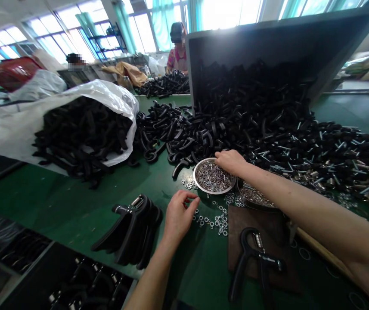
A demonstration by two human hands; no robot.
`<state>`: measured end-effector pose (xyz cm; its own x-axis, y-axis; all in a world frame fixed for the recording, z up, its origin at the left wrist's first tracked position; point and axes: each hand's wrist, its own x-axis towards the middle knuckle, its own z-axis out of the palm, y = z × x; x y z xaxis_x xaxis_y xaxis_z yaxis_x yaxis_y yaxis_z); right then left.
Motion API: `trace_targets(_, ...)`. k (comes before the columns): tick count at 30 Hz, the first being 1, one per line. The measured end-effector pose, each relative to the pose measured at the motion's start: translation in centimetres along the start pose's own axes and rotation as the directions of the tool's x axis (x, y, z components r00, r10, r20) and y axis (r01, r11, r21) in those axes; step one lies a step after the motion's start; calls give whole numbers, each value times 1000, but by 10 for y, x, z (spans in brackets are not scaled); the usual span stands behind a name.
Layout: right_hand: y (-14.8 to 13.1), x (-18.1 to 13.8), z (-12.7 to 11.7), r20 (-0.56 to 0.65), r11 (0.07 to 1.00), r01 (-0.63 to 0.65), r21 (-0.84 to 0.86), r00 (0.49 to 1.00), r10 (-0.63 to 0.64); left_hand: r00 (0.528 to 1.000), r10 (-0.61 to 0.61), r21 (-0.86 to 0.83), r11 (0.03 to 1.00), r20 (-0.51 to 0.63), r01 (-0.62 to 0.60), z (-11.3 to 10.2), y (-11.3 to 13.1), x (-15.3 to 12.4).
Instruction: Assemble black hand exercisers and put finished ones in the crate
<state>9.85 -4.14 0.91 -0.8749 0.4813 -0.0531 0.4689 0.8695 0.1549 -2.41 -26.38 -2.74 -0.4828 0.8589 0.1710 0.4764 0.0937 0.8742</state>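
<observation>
My left hand hovers over the green table beside several small metal rings with eyelets. Its fingers are loosely curled, with a gap to the thumb and nothing visible between them. At the far right rim of a round metal bowl full of small metal parts is my right hand, fingers bent together; what they pinch, if anything, is hidden. A black hand gripper with a spring lies on a brown board under my right forearm. Several more hand grippers stand stacked left of my left hand.
A second bowl is partly behind my right forearm. Black handles spill from a grey bin and a white sack. Handles with bolts and springs heap at right. A box sits lower left. A co-worker is at the back.
</observation>
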Motion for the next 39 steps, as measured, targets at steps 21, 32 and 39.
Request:
trace_targets(21, 11, -50, -2, -28, 914, -118, 388, 990, 140, 991, 129, 384, 914, 23, -128, 9, 3, 65)
trace_targets(32, -20, -131, 7, 163, -174, -108, 979, 924, 345, 889, 254, 648, 612, 382, -454, 78, 32, 128)
trace_targets(39, -29, -170, 14, 306, -380, -163, 910, 884, 354, 822, 190, 670, 497, 537, -552, 106, 39, 156)
